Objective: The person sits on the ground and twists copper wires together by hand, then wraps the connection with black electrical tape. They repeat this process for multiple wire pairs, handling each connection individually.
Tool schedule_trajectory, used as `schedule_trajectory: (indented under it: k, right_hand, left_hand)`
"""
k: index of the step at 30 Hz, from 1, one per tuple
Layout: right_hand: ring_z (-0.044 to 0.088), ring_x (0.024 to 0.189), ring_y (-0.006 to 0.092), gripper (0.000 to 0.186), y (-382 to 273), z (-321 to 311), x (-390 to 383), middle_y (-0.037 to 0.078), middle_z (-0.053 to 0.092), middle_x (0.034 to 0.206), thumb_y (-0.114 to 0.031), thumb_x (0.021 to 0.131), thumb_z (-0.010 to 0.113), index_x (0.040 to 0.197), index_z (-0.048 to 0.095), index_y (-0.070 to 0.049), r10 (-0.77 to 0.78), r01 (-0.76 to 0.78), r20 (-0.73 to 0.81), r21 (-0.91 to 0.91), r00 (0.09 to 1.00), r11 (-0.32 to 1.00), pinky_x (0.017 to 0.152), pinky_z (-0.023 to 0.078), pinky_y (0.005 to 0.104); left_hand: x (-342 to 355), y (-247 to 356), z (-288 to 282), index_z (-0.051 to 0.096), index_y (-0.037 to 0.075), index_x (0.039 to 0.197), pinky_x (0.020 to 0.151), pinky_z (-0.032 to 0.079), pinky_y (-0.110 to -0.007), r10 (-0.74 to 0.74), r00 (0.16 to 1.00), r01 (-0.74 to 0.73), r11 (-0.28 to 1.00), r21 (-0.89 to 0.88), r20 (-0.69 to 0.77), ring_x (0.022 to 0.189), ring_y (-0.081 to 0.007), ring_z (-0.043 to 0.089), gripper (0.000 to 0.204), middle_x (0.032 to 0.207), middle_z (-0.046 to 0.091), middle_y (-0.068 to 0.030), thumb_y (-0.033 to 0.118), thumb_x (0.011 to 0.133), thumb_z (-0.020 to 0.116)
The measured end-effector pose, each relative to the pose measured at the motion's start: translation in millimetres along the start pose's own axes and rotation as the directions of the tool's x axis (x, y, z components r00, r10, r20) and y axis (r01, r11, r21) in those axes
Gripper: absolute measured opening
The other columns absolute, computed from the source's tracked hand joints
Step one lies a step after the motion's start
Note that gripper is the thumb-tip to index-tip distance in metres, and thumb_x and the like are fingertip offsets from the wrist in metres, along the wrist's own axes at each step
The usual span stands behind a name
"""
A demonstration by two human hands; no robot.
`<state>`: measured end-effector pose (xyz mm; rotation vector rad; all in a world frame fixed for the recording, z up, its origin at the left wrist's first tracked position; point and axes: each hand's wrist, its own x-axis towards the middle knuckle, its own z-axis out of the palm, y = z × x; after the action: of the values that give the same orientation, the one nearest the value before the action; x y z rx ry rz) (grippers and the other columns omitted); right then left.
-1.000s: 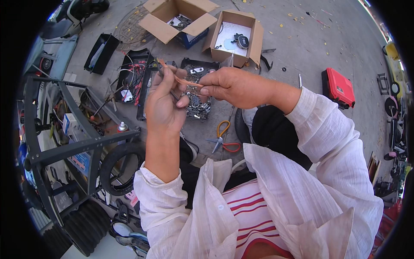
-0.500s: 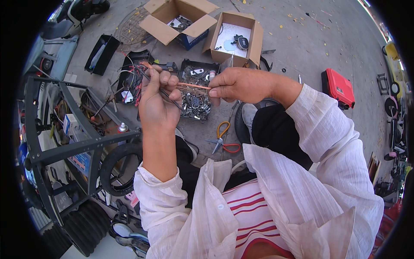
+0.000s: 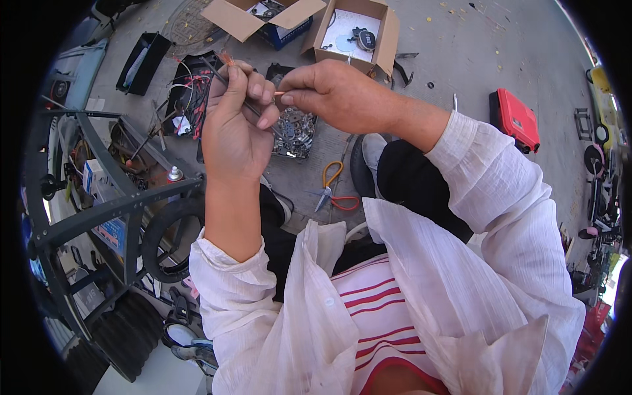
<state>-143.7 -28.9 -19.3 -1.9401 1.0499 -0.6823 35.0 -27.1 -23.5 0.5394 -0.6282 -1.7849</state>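
My left hand [image 3: 236, 125] is closed around a black cable [image 3: 212, 68], with frayed copper strands [image 3: 227, 59] sticking up past the thumb. My right hand [image 3: 349, 95] pinches a bundle of copper wire [image 3: 279, 93] between thumb and fingertips, close beside the left fingers. Only a short piece of that copper shows between the two hands. Below them lies a black tray [image 3: 279, 70] of small metal parts, partly covered by my hands. Scissors [image 3: 327, 191] with one orange and one red handle lie on the ground nearer to me.
A black tray of red and black wires [image 3: 191, 85] sits left of my hand. Two open cardboard boxes [image 3: 234, 20] [image 3: 388, 46] stand at the far side. A dark metal frame [image 3: 118, 210] and a tyre [image 3: 153, 250] are at left. A red case [image 3: 515, 120] lies at right.
My right hand has moved left to the left hand, shortening the stretch of copper wire seen between them. Both hands now appear higher in the view, which has shifted slightly.
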Motion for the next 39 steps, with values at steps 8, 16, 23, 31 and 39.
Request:
schedule_trajectory:
  k: [8,16,23,31,39]
  right_hand:
    - [0.060,0.082,0.0265,0.023,32,-24,-12,0.014,0.062,0.088,-0.020,0.098,0.051,0.101,0.064,-0.001,0.180,-0.032,0.236,-0.520,0.955,0.854,0.076,0.047,0.0388]
    - [0.059,0.085,0.0118,0.038,25,-18,0,0.003,0.061,0.090,-0.026,0.092,0.063,0.124,0.060,-0.005,0.013,-0.012,-0.120,0.014,0.993,1.000,0.078,0.049,0.0270]
    - [0.060,0.079,0.0105,0.030,4,-11,2,0.002,0.064,0.084,-0.021,0.088,0.069,0.110,0.065,-0.002,0.093,-0.054,-0.078,0.403,0.993,0.914,0.071,0.050,0.0249]
    - [0.054,0.061,0.0066,0.025,-10,-13,-6,0.000,0.057,0.070,-0.023,0.093,0.061,0.090,0.063,0.001,0.254,-0.232,-0.125,0.170,0.959,0.958,0.053,0.046,0.0234]
    - [0.063,0.085,0.0204,0.022,2,-12,-9,0.009,0.065,0.083,-0.020,0.083,0.068,0.090,0.068,0.000,0.014,0.021,-0.211,0.164,0.977,0.986,0.073,0.049,0.0315]
  left_hand:
    - [-7,44,-38,0.052,0.002,0.104,0.043,0.028,-0.018,0.070,0.992,-0.059,0.993,0.103,-0.103,0.065,-0.0086,0.036,0.015,0.074,0.040,-0.0013,0.016,0.101,0.047]
    - [-15,16,-10,0.057,0.006,0.100,0.042,0.024,-0.015,-0.136,0.976,0.188,0.924,0.333,-0.173,0.059,-0.0023,0.034,0.014,0.068,0.038,0.0044,0.019,0.099,0.052]
    - [-15,2,2,0.061,0.009,0.095,0.044,0.024,-0.015,-0.276,0.951,0.309,0.863,0.400,-0.140,0.056,0.0003,0.036,0.014,0.067,0.045,0.0081,0.022,0.093,0.061]
    - [-20,-3,14,0.067,0.001,0.098,0.054,0.041,-0.022,-0.150,0.979,0.203,0.694,0.690,-0.138,0.060,-0.0062,0.048,0.021,0.073,0.058,0.0030,0.020,0.092,0.062]
    - [-20,-11,7,0.066,-0.004,0.101,0.069,0.044,-0.026,-0.110,0.975,0.219,0.602,0.768,-0.191,0.076,-0.0095,0.055,0.024,0.085,0.066,-0.0031,0.017,0.091,0.058]
